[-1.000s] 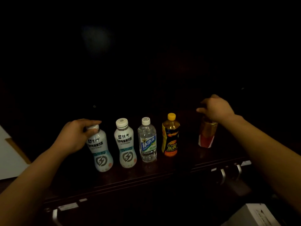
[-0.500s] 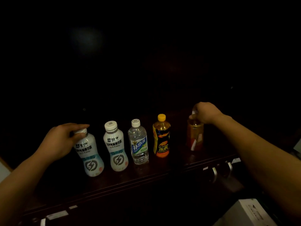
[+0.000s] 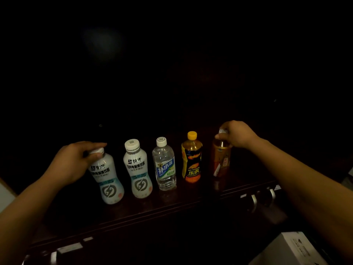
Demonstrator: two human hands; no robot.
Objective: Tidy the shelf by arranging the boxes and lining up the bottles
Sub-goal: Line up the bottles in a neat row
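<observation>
Several bottles stand in a row on a dark wooden shelf (image 3: 172, 203). My left hand (image 3: 74, 161) grips the cap of the leftmost white bottle (image 3: 107, 178). Beside it stand a second white bottle (image 3: 136, 169), a clear water bottle (image 3: 165, 165) and a yellow-capped orange bottle (image 3: 191, 159). My right hand (image 3: 236, 133) holds the white cap of the rightmost amber bottle (image 3: 221, 159), which stands close beside the orange one. The back of the shelf is too dark to see.
Metal handles (image 3: 263, 199) sit below the shelf's front edge on the right, another handle (image 3: 53, 257) at the lower left. A white box (image 3: 292, 249) lies at the bottom right. A pale surface (image 3: 5, 194) shows at the left edge.
My right hand has brought the amber bottle leftward, closer to the orange bottle, and it now stands in line. My left hand has kept hold of the leftmost white bottle's cap.
</observation>
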